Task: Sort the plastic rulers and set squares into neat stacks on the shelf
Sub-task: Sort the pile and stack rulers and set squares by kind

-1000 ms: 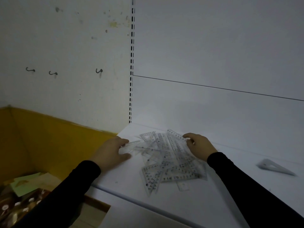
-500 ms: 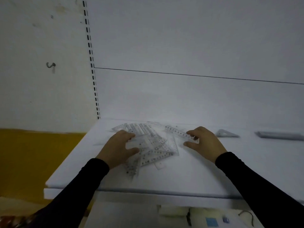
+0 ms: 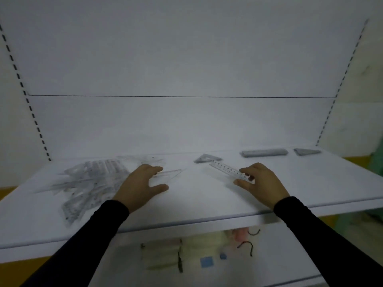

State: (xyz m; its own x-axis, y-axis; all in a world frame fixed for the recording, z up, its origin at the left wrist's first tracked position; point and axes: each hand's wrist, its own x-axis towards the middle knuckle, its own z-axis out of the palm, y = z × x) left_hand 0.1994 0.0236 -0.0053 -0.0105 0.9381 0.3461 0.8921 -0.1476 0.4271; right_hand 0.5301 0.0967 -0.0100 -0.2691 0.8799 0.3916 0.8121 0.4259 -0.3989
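Observation:
A loose pile of clear plastic rulers and set squares [image 3: 91, 183] lies on the left of the white shelf [image 3: 207, 204]. My left hand [image 3: 141, 185] rests on a clear set square [image 3: 167, 175] at the pile's right edge, fingers spread over it. My right hand [image 3: 259, 181] pinches the near end of a clear ruler [image 3: 228, 169] that points away to the left. Behind it lies a stack of set squares [image 3: 206, 158]. Further right are a stack of rulers [image 3: 264, 152] and another set-square stack [image 3: 306, 151].
White back panel with slotted uprights [image 3: 31, 108] at left and right [image 3: 339, 88]. A lower shelf [image 3: 290, 255] under the front edge holds blurred packets [image 3: 163, 255] and dark hooks [image 3: 246, 245]. Yellow wall at far left.
The view has swung right. My right hand has carried the ruler out of the pile toward the right. My left hand has moved to a set square at the pile's right edge.

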